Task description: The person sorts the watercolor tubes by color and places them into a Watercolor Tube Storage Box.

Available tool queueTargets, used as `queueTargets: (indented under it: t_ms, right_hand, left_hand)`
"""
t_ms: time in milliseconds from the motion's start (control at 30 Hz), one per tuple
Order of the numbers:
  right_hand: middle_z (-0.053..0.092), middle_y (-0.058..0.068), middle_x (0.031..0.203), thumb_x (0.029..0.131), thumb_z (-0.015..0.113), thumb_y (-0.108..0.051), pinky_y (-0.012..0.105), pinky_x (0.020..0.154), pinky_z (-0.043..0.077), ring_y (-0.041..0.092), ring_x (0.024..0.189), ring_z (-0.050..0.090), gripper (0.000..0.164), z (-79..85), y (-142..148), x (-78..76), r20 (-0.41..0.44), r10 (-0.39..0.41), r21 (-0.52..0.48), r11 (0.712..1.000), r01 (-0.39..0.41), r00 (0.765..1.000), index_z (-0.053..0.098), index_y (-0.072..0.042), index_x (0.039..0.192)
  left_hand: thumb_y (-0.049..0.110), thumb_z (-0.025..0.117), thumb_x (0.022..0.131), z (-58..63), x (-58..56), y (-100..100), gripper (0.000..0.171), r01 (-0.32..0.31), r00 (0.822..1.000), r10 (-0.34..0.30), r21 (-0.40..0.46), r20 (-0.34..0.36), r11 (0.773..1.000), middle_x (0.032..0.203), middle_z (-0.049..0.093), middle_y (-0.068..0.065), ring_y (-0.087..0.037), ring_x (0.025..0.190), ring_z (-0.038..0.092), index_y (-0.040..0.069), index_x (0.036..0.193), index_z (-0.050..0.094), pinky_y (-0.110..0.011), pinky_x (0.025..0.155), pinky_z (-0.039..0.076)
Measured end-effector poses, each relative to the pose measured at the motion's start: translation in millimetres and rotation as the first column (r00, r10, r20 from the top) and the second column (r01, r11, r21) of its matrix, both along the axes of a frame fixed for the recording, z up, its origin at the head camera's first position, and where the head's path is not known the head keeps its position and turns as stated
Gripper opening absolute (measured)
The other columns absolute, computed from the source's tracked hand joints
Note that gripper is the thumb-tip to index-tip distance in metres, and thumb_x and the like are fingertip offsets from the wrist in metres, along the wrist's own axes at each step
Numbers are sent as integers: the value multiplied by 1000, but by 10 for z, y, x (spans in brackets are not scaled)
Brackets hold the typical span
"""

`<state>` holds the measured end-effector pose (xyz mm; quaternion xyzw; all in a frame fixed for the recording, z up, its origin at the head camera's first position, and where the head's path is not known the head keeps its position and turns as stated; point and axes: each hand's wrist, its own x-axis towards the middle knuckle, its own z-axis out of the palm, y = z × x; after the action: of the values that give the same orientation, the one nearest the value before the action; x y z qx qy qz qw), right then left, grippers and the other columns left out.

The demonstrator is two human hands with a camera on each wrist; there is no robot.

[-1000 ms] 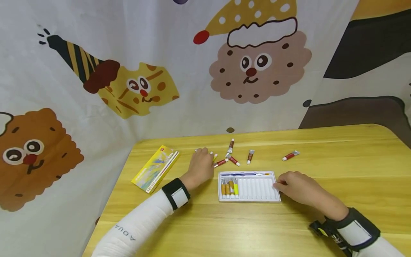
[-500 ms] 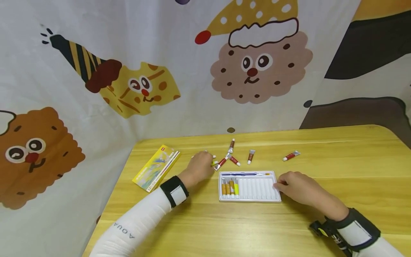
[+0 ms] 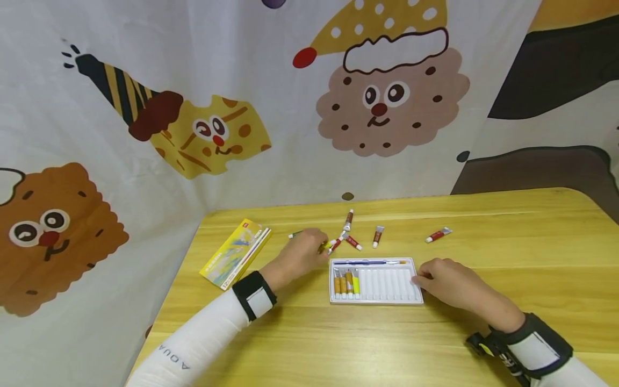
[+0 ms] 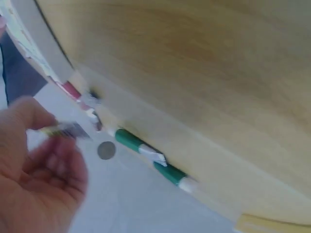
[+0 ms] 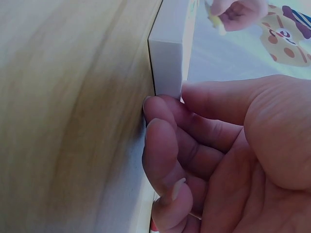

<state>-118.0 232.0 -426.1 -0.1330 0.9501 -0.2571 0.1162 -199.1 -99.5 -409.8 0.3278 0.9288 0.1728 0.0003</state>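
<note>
In the head view my left hand [image 3: 302, 251] is over the table left of the white paint tray [image 3: 387, 284]. It pinches a small yellow paint tube [image 4: 63, 130] between thumb and fingers, raised off the table in the left wrist view. My right hand [image 3: 450, 282] grips the tray's right end, thumb on top and fingertips along its side wall. Three ochre tubes [image 3: 343, 284] and one bright yellow tube [image 3: 355, 285] lie in the leftmost slots. A blue-handled paintbrush [image 3: 369, 262] lies along the tray's back groove.
Behind the tray lie red tubes [image 3: 353, 241] and brown tubes [image 3: 378, 236], with another red tube [image 3: 438, 235] farther right. Green tubes [image 4: 129, 140] lie beyond my left hand. A yellow paint box [image 3: 235, 254] sits at left. A printed curtain [image 3: 290, 177] hangs behind the table.
My left hand, earlier down among the loose tubes, has picked up the yellow tube and shifted slightly right. My right hand stays at the tray's end.
</note>
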Motion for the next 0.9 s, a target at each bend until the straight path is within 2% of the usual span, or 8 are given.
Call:
queueTargets:
  t_ms: [100, 200, 300, 433, 500, 633, 900]
  right_hand:
    - [39, -7, 62, 99, 71, -17, 26, 56, 28, 11, 57, 40, 30, 3, 0, 3, 0, -1, 2, 1000, 1, 1000, 58, -16, 72]
    - [39, -6, 62, 99, 71, -17, 26, 55, 28, 11, 56, 40, 30, 12, -1, 7, 1, 0, 3, 1000, 0, 1000, 58, -16, 72]
    - [40, -6, 62, 99, 71, -17, 26, 55, 28, 12, 57, 41, 28, 18, -4, 7, 7, 2, 1, 1000, -2, 1000, 60, -15, 73]
    - [40, -6, 63, 99, 71, -17, 26, 55, 28, 11, 57, 41, 28, 10, -4, 6, 8, 5, -2, 1000, -5, 1000, 60, -15, 73]
    - [40, -6, 62, 99, 71, -17, 26, 55, 29, 11, 57, 41, 29, 6, -3, 5, 6, 7, -1, 1000, -7, 1000, 59, -15, 73]
    - [40, -6, 62, 99, 71, -17, 25, 55, 29, 11, 57, 41, 29, 6, -9, 6, 5, 6, 2, 1000, -6, 1000, 59, -15, 73]
    - [41, -6, 62, 99, 71, -17, 26, 55, 29, 12, 57, 42, 27, 8, -13, 6, 5, -1, 15, 1000, 1, 1000, 60, -15, 74]
  left_hand:
    - [4, 73, 92, 44, 65, 35, 13, 154, 986, -155, -17, -57, 988, 92, 63, -1, -13, 82, 55, 3, 105, 73, -24, 71, 48]
    - [4, 73, 91, 62, 127, 83, 18, 275, 952, -280, -59, -120, 960, 97, 65, -1, -12, 88, 57, 4, 109, 74, -22, 78, 50]
    - [3, 73, 90, 58, 176, 143, 18, 363, 912, -374, -89, -168, 927, 98, 66, -1, -13, 91, 58, 5, 107, 74, -21, 83, 49]
    - [5, 74, 91, 24, 217, 221, 12, 427, 877, -446, -134, -178, 894, 97, 65, 3, -11, 91, 54, 10, 102, 75, -19, 86, 44]
    - [7, 75, 92, 21, 245, 257, 10, 450, 866, -471, -149, -167, 880, 97, 65, 4, -11, 92, 53, 11, 100, 75, -19, 85, 43]
    - [10, 76, 93, 19, 304, 323, 12, 484, 839, -516, -196, -173, 853, 101, 68, 4, -12, 96, 55, 14, 104, 77, -20, 89, 45]
    - [18, 78, 94, -37, 353, 428, 8, 506, 776, -594, -354, -211, 787, 97, 64, 8, -11, 95, 54, 20, 102, 78, -24, 86, 44]
